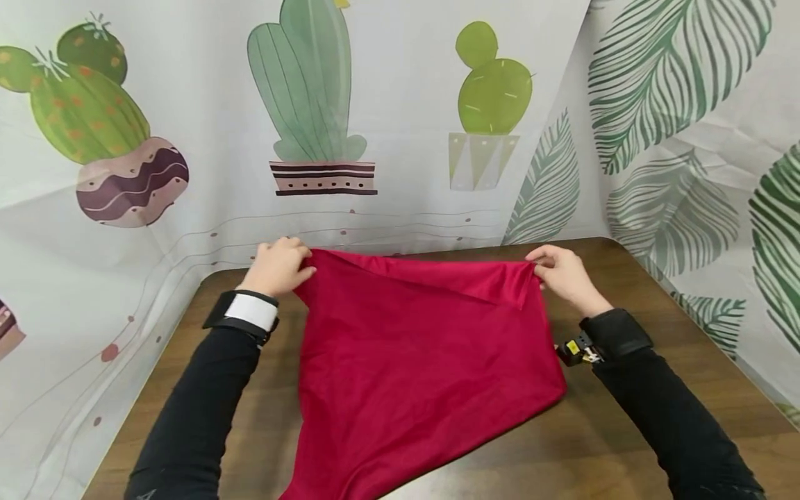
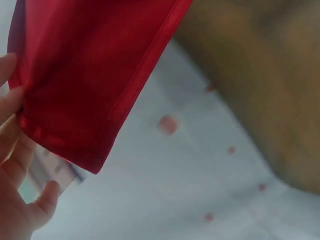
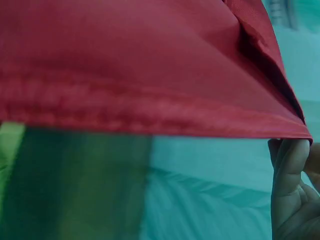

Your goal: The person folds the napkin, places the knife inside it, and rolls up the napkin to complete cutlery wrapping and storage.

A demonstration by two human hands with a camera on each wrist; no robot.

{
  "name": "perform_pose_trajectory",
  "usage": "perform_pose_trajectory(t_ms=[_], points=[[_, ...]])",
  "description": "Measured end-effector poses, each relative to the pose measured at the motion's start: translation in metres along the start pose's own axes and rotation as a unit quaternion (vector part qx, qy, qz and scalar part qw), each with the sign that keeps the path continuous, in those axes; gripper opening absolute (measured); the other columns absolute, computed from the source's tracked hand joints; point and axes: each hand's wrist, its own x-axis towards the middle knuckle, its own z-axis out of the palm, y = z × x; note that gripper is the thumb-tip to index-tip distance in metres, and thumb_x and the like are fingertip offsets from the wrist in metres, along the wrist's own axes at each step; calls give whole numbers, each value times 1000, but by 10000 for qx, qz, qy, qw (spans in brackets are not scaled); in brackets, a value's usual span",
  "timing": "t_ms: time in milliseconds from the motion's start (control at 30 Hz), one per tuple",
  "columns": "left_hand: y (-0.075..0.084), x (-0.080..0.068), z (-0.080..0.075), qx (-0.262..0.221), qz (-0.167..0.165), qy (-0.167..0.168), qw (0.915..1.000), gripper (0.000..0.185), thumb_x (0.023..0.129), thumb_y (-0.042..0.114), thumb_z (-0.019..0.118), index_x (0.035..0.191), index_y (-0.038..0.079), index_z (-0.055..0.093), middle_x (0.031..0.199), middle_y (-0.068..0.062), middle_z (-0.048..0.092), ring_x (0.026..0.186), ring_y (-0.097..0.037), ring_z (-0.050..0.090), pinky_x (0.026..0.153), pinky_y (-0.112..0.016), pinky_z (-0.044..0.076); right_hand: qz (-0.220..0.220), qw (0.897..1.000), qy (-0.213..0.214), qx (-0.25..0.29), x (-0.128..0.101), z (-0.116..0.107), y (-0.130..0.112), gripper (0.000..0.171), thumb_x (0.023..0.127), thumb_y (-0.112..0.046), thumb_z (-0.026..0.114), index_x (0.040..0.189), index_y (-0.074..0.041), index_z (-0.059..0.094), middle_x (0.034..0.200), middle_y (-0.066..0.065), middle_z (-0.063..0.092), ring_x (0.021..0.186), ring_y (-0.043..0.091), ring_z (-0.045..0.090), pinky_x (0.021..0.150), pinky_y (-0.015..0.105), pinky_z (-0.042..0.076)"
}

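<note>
Table (image 1: 625,430): dark wood, set against a printed curtain (image 1: 387,104).
Cloth (image 1: 412,361): red, its near part lying on the table, its far edge lifted and stretched between both hands.
Left hand (image 1: 278,266): pinches the far left corner.
Right hand (image 1: 562,274): pinches the far right corner.
Progress: judged early; far edge raised, no finished fold visible yet.

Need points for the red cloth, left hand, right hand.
red cloth (image 1: 412,347), head view, middle of the flat fabric.
left hand (image 1: 278,265), head view, back of hand gripping the cloth's corner.
right hand (image 1: 562,274), head view, back of hand pinching the other corner.
</note>
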Motion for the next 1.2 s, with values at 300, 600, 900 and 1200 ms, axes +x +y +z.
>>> perform_pose_trajectory(t_ms=[300, 600, 900, 1200], points=[[15, -2, 67, 78, -468, -1193, 9917, 59, 79, 32, 64, 124, -2, 47, 132, -20, 36, 120, -36, 29, 86, -61, 26, 208, 9932, -704, -906, 17, 35, 37, 17, 78, 6, 51, 88, 11, 63, 82, 21, 62, 60, 19, 60, 54, 25, 48], [43, -24, 95, -487, -93, -2049, 9775, 60, 75, 42, 65, 114, -2, 55, 117, -24, 45, 106, -40, 44, 83, -49, 39, -383, 9367, -1854, -2946, 16, 52, 42, 31, 67, 2, 66, 98, 0, 62, 98, 19, 55, 90, 36, 53, 62, 39, 45], [65, -33, 97, -806, -350, -2961, 9511, 87, 64, 48, 73, 127, -3, 42, 124, -23, 41, 112, -39, 40, 89, -45, 36, -1313, 8907, -2048, -3839, 13, 63, 48, 19, 67, 9, 62, 70, -9, 59, 79, 9, 56, 79, 34, 55, 57, 35, 44], [63, -31, 98, -717, -376, -2829, 9557, 100, 53, 44, 80, 130, -5, 38, 126, -28, 36, 114, -48, 34, 90, -50, 33, -1397, 9089, -2100, -3321, 32, 63, 55, 19, 72, 8, 54, 63, -8, 52, 64, 5, 47, 60, 20, 47, 54, 29, 39]])
